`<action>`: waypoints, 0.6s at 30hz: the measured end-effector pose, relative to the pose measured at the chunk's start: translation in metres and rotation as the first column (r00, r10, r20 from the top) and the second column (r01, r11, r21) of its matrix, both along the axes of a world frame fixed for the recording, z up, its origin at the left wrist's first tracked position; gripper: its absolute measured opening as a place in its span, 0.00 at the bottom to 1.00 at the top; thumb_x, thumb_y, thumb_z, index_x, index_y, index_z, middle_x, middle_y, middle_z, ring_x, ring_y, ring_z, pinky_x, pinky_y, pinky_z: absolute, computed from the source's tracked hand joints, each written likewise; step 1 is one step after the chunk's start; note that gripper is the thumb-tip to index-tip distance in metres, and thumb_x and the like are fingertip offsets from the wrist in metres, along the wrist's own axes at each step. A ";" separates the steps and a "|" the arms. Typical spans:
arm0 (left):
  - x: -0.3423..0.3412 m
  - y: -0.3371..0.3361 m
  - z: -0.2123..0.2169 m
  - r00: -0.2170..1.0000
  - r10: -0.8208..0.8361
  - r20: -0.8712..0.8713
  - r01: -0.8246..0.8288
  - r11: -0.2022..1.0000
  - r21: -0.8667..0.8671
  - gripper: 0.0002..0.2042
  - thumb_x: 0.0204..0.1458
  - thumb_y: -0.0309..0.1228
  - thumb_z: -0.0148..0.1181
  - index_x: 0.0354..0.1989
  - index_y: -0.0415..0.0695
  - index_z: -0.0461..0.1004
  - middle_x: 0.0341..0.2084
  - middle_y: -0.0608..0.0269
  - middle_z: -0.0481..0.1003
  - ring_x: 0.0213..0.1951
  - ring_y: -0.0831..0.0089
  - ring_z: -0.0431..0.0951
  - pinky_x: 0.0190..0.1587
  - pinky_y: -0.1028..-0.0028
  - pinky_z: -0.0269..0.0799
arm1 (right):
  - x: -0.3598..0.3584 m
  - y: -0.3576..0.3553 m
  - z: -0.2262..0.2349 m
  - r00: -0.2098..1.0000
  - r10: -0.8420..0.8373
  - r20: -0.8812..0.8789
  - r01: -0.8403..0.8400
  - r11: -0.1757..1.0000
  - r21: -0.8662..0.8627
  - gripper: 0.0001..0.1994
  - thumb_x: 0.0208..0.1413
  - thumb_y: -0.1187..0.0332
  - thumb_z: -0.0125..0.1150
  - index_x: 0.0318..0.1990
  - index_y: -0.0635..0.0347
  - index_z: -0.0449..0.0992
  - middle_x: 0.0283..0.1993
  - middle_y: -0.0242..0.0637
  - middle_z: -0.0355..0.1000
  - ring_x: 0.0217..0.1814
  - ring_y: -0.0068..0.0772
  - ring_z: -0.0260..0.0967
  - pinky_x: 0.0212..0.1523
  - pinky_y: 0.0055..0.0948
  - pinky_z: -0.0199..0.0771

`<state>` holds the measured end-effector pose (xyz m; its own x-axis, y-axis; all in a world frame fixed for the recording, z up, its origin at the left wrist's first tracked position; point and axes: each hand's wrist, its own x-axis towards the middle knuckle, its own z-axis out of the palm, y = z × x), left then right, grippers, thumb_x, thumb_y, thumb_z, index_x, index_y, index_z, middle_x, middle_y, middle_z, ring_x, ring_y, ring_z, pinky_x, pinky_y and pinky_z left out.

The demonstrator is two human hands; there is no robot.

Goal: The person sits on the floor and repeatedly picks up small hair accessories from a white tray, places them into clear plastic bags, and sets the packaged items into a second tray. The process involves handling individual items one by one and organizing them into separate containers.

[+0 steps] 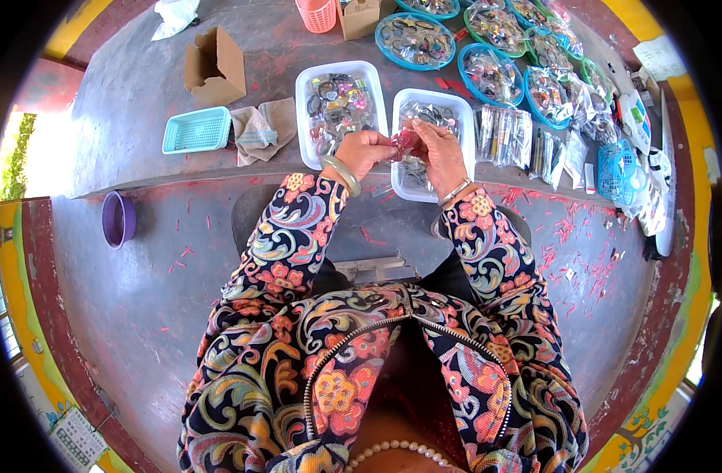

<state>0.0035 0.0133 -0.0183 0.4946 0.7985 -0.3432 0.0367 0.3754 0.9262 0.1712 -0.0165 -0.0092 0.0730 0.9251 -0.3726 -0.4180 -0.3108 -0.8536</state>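
Over tray rims (380,102) (398,106) (close), hands (362,153) (441,154) pinch red item (404,140).

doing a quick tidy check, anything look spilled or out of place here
Yes: red scraps are strewn over the floor, thick on the person's right, with a few on the table too. They look like unswept litter.

Two hands (359,154) (444,154) are seen | two white trays (303,110) (469,146) are counted | two cardboard boxes (228,80) (361,22) | one turquoise basket (197,131) | one pink basket (318,16) | one purple bucket (120,219)
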 end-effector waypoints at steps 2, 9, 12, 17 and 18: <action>0.000 0.003 -0.006 1.000 -0.011 0.027 0.010 1.000 0.019 0.07 0.45 0.26 0.56 0.32 0.38 0.73 0.26 0.67 0.75 0.30 0.83 0.71 0.34 0.82 0.63 | 0.000 0.000 -0.001 0.999 0.033 -0.002 -0.033 0.999 0.002 0.10 0.50 0.62 0.57 0.34 0.57 0.76 0.28 0.25 0.71 0.27 0.14 0.63 0.29 0.16 0.61; 0.001 0.005 -0.013 0.996 0.019 0.086 -0.030 0.991 0.132 0.07 0.45 0.24 0.55 0.34 0.36 0.71 0.28 0.67 0.73 0.31 0.82 0.70 0.39 0.82 0.64 | -0.001 0.001 0.002 0.988 0.153 -0.007 -0.153 0.988 0.003 0.07 0.47 0.62 0.61 0.30 0.55 0.76 0.27 0.24 0.71 0.28 0.14 0.63 0.30 0.16 0.58; 0.002 0.003 -0.009 1.000 0.006 -0.020 -0.001 0.975 0.223 0.07 0.46 0.25 0.55 0.34 0.37 0.71 0.28 0.68 0.73 0.31 0.83 0.70 0.38 0.83 0.64 | -0.002 0.001 0.000 0.994 0.108 -0.015 -0.108 0.994 0.017 0.08 0.46 0.62 0.61 0.29 0.56 0.76 0.27 0.24 0.71 0.28 0.14 0.63 0.30 0.16 0.58; 0.001 0.004 -0.019 0.999 0.009 -0.034 -0.002 0.981 0.192 0.08 0.46 0.26 0.56 0.34 0.37 0.72 0.28 0.68 0.73 0.32 0.83 0.70 0.38 0.82 0.65 | 0.002 0.001 -0.007 0.995 0.102 0.016 -0.102 0.994 0.038 0.09 0.46 0.62 0.61 0.30 0.58 0.76 0.27 0.25 0.71 0.28 0.15 0.63 0.30 0.17 0.59; 0.001 0.005 -0.021 0.998 0.017 -0.053 -0.006 0.981 0.192 0.09 0.45 0.26 0.57 0.34 0.36 0.73 0.28 0.67 0.73 0.32 0.83 0.70 0.38 0.82 0.65 | 0.002 0.001 -0.007 0.994 0.108 0.030 -0.109 0.993 0.043 0.09 0.46 0.62 0.62 0.31 0.58 0.76 0.27 0.26 0.71 0.28 0.15 0.63 0.30 0.17 0.60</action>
<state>0.0047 0.0180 -0.0396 0.4699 0.8575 -0.2097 0.0859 0.1920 0.9776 0.1732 -0.0159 -0.0163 -0.0193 0.9438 -0.3299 -0.3599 -0.3144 -0.8784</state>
